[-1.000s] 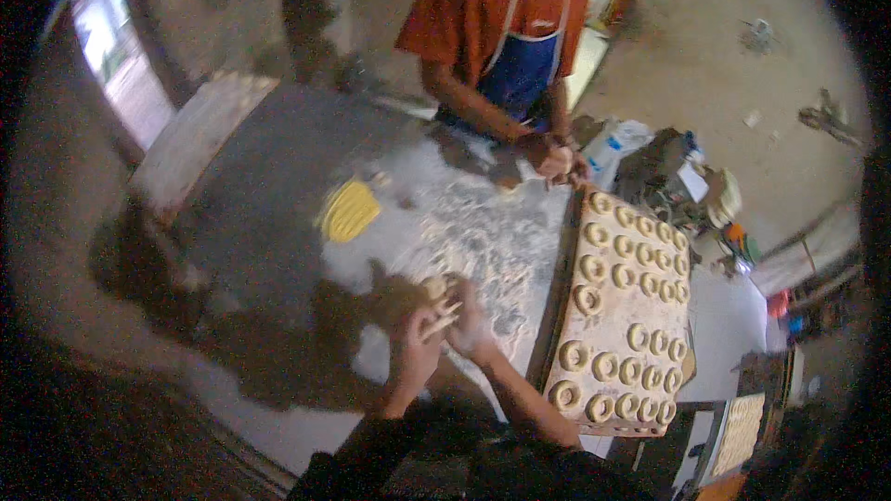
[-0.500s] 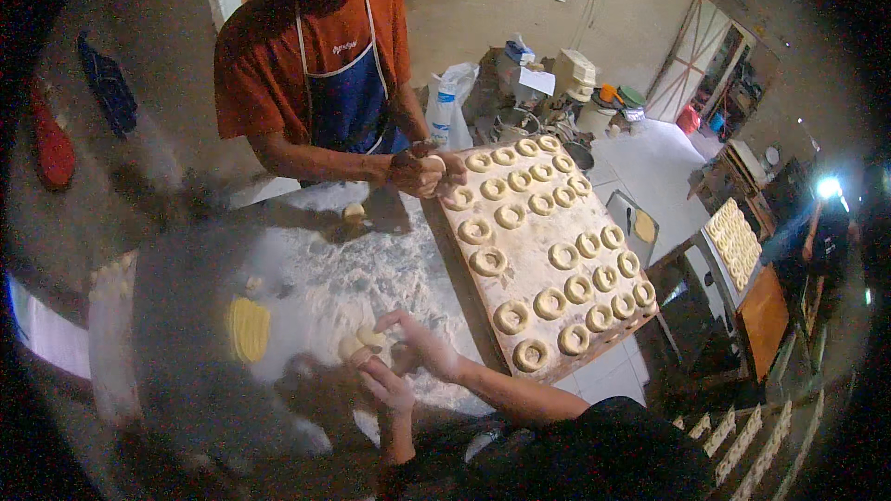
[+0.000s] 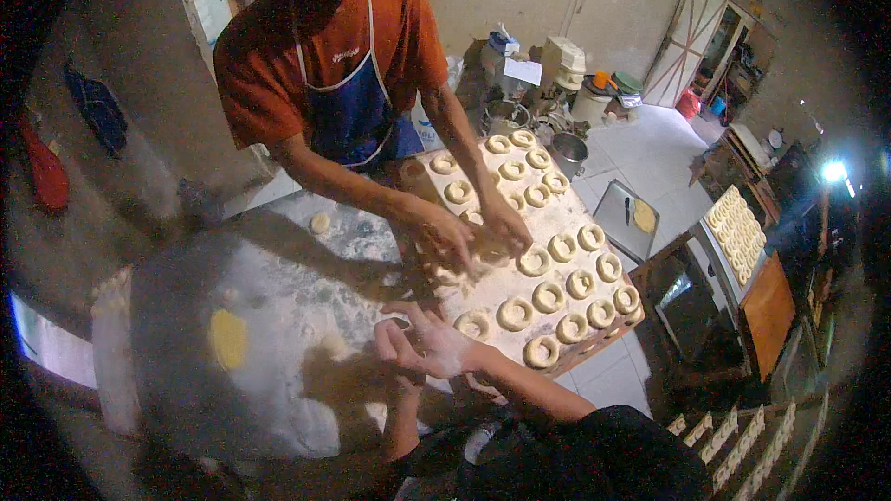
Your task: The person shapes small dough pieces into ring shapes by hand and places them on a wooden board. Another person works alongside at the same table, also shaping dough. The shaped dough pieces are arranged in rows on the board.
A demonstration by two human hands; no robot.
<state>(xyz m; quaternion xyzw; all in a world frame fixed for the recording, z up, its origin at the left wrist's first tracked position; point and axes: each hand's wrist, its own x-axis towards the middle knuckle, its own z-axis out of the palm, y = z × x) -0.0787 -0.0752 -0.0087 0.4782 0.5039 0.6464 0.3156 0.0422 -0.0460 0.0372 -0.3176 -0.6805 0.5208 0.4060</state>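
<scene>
My right hand (image 3: 432,343) is raised by the near left corner of the floured board (image 3: 445,301), with its fingers curled around a pale piece of dough (image 3: 393,321), mostly hidden by them. My left hand (image 3: 405,384) is just below and against the right one, its fingers largely covered. Several dough rings (image 3: 516,314) lie in rows on the board. Across the table, a person in an orange shirt and blue apron has both hands (image 3: 506,227) down on the board, among the rings.
The dark table (image 3: 195,408) is dusted with flour and holds a flat yellow piece of dough (image 3: 228,340) and a small dough ball (image 3: 319,223). A metal tray (image 3: 627,234) is beyond the board. Another tray of rings (image 3: 736,237) stands farther right.
My hands have moved right with the dough, from over the floured table to the board's edge. The other person's hands have come down from above the board's corner onto its middle.
</scene>
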